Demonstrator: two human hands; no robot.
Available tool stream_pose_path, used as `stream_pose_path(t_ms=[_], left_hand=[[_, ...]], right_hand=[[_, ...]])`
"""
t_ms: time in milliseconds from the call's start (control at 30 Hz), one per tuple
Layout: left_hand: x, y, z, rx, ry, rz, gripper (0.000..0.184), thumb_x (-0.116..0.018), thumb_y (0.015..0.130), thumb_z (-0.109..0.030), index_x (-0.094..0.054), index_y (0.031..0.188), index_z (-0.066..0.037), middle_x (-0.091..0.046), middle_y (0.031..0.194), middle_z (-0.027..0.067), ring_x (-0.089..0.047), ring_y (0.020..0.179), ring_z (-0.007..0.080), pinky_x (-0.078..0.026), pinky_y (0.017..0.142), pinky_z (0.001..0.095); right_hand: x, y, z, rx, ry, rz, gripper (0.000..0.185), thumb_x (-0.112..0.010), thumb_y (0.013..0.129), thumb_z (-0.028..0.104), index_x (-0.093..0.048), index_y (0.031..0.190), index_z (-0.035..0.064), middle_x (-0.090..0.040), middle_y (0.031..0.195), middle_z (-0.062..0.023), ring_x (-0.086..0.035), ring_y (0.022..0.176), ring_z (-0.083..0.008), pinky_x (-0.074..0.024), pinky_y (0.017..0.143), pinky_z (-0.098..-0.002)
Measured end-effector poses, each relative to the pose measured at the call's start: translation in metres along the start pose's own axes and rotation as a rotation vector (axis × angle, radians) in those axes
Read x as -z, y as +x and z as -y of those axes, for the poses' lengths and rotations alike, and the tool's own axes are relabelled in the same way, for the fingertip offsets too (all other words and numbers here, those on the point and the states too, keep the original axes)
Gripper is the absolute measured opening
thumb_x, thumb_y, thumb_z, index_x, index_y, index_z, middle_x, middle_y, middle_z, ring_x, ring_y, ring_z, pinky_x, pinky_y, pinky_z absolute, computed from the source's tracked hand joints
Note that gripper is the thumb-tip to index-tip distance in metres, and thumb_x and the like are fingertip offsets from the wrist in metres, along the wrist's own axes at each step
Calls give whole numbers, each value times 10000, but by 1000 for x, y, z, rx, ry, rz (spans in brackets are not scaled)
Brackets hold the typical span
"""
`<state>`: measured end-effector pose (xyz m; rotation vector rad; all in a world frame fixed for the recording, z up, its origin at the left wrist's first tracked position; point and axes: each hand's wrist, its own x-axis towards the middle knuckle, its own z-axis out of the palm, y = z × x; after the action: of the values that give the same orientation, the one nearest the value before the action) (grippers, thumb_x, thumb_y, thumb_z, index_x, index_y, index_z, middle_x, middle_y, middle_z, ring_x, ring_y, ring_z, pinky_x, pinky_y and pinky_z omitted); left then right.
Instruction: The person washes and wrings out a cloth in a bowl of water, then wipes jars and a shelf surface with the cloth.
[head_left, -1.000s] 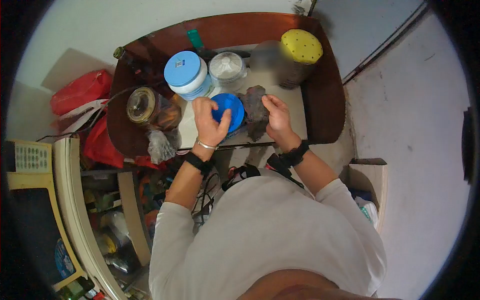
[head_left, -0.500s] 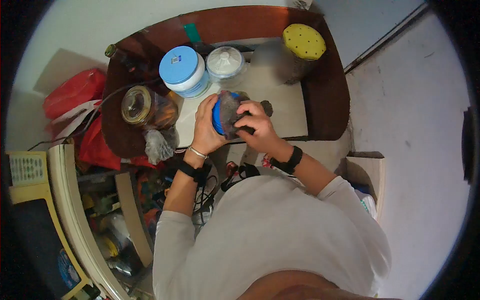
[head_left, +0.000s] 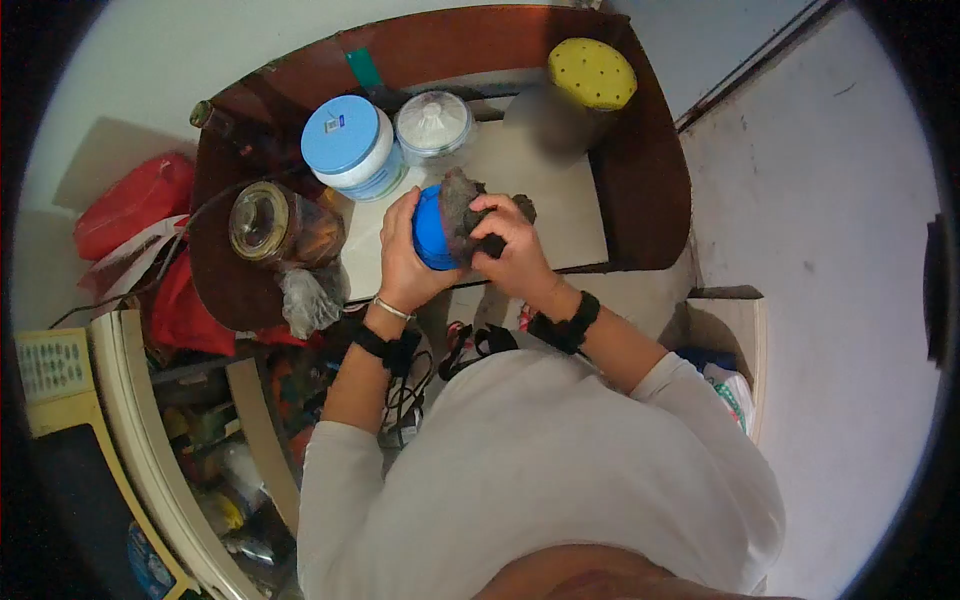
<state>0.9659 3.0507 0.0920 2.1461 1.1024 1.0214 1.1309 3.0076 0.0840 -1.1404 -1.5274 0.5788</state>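
A round container with a bright blue lid [head_left: 430, 230] is held up over the near edge of the shelf board. My left hand [head_left: 408, 262] is wrapped round its left side and underside. In my right hand [head_left: 513, 252] is a crumpled grey cloth [head_left: 457, 208], with the fingers closed on it and the cloth pressed against the right part of the lid. Just behind stand a white tub with a light blue lid [head_left: 341, 135] and a clear jar with a whitish lid [head_left: 434, 122].
A glass-lidded jar [head_left: 262, 222], a bottle [head_left: 225, 125] and a crumpled plastic bag [head_left: 310, 300] are at the left. A yellow dotted lid [head_left: 592, 74] tops a container at the back right. The brown rim [head_left: 655, 180] curves round the board [head_left: 575, 215].
The cloth has come from the right of the blue lid onto it, in my right hand. My left hand has moved from over the lid to the container's side.
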Motion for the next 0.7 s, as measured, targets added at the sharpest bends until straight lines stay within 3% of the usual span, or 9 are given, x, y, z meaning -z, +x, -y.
stream_pose_path(t_ms=[167,233,300,367,433,500,533,633,700], left_hand=[[0,3,4,5,-46,17,1032,-809,409,-187,-301,1289,-8,-423,1206,183,-416,1119,345,-323,953,397],[-2,1,9,9,-60,21,1060,-814,405,-188,-279,1301,-3,-417,1207,185,-414,1120,348,-321,953,399],[-2,0,12,8,-72,31,1088,-818,402,-189,-256,1313,1,-411,1209,187,-411,1121,350,-318,954,401],[-1,-1,12,30,-70,45,1140,-824,410,-195,-197,1340,9,-402,1207,189,-410,1118,358,-320,948,407],[-1,0,10,34,-52,50,1157,-822,419,-195,-165,1349,11,-400,1205,192,-412,1110,360,-322,944,410],[-2,-1,11,44,-30,54,1175,-820,428,-194,-133,1358,12,-399,1203,194,-414,1103,363,-324,939,414],[-3,-3,13,49,-28,42,1216,-831,411,-195,-108,1371,-6,-386,1230,184,-414,1123,343,-328,959,392],[-2,-4,9,72,-8,24,1259,-842,400,-201,-77,1384,-22,-373,1263,178,-414,1145,322,-332,977,372],[-2,-4,7,86,3,18,1260,-842,405,-206,-71,1384,-19,-372,1268,181,-415,1147,321,-334,975,374]], right_hand=[[10,33,-24,-46,109,4,159,-609,577,6,-521,709,4,-556,863,-126,-562,840,-257,-444,748,-306],[14,53,-32,-200,91,175,132,-606,597,11,-555,717,-10,-557,836,-132,-564,810,-239,-444,727,-291],[16,74,-31,-182,64,219,130,-613,613,21,-596,739,-9,-589,787,-133,-586,764,-226,-455,683,-300],[12,95,-26,-187,-62,468,154,-591,632,-1,-597,785,-19,-610,777,-115,-585,746,-179,-454,670,-293],[2,116,-30,-83,-114,535,158,-605,635,16,-609,791,-10,-626,741,-125,-603,718,-200,-462,643,-320],[-13,130,-30,-40,-303,745,143,-616,643,40,-612,780,-3,-623,734,-128,-605,708,-231,-459,632,-322],[-14,137,-10,-125,-406,813,146,-634,634,67,-615,767,8,-620,725,-129,-599,690,-253,-453,606,-326],[-21,148,-4,-113,-598,939,145,-647,613,92,-610,722,3,-613,689,-131,-589,636,-236,-440,558,-326],[-16,144,-6,-154,-540,899,149,-648,605,103,-605,701,-2,-606,664,-129,-578,611,-218,-434,541,-326]])
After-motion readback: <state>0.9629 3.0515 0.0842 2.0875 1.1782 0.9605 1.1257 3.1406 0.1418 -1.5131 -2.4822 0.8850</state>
